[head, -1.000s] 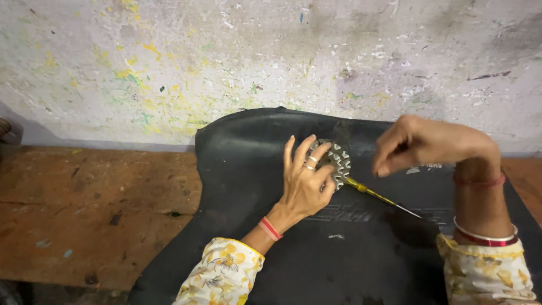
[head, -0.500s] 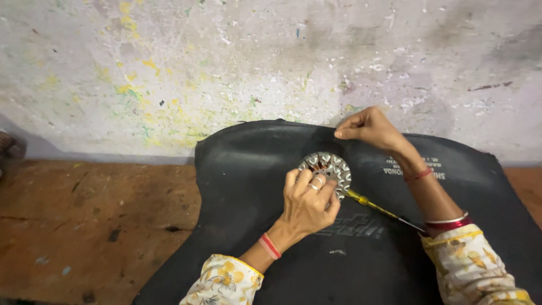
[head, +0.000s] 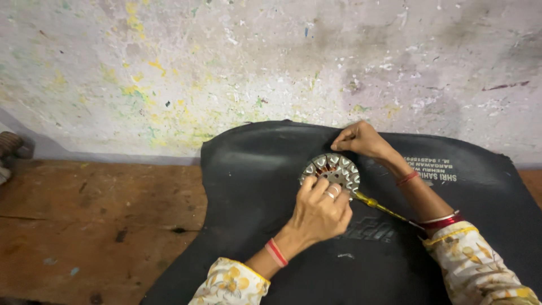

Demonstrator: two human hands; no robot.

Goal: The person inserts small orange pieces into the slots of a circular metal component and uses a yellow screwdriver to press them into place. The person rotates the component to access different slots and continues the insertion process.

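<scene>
A round silver metal disc with many teeth around its rim [head: 333,168] lies flat on a big black rubber mat [head: 254,186], near the mat's back edge and about halfway along it. The left hand [head: 320,212] rests on the near side of the disc, with its fingers [head: 309,189] spread a little and pressing down on the teeth, so it holds the disc in place. There is a ring on one finger and a red band at the wrist. The right hand [head: 361,140] is just behind the disc, at the back edge of the mat, closed in a tight pinch; what it pinches is too small to tell. Its wrist has red and white bangles. A thin tool with a yellow handle [head: 379,205] lies on the mat and pokes out from under the left hand, pointing to the right, under the right arm. White printed letters [head: 432,169] sit upside down on the mat, to the right of the disc. The mat lies on a worn brown wooden bench [head: 96,220]. Behind it stands a white wall with yellow and green paint spots [head: 169,73].
</scene>
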